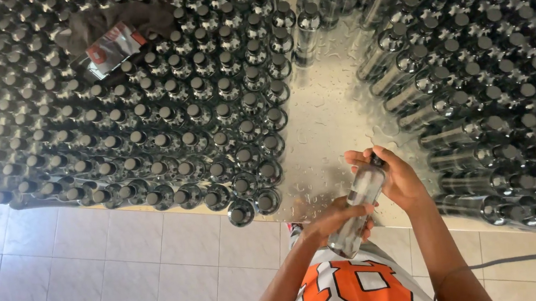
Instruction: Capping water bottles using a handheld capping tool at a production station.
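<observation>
Low and right of centre in the frame, the left hand (335, 219) grips a clear bottle (358, 207) while right hand (393, 174) fingers clamp its cap, seemingly mid-tightening, above the wet table (319, 139).

The clear glass bottle with a black cap (359, 202) shows grey and white glints along its body. Left of it, the rows of clear glass bottles with black caps (167, 127) make a regular pattern of dark dots ringed with silver. Right of it, another mass of clear black-capped bottles (498, 95) repeats this pattern. Behind it, the shiny silver metal table (325, 132) is speckled with pale water drops. Far left behind it lie a dark brown cloth (105, 19) and a red, white and grey packet (115, 47). Below it, the white shirt (360, 289) carries large orange figures edged in black. The beige floor tiles (64, 275) form a square grid with darker joints.
</observation>
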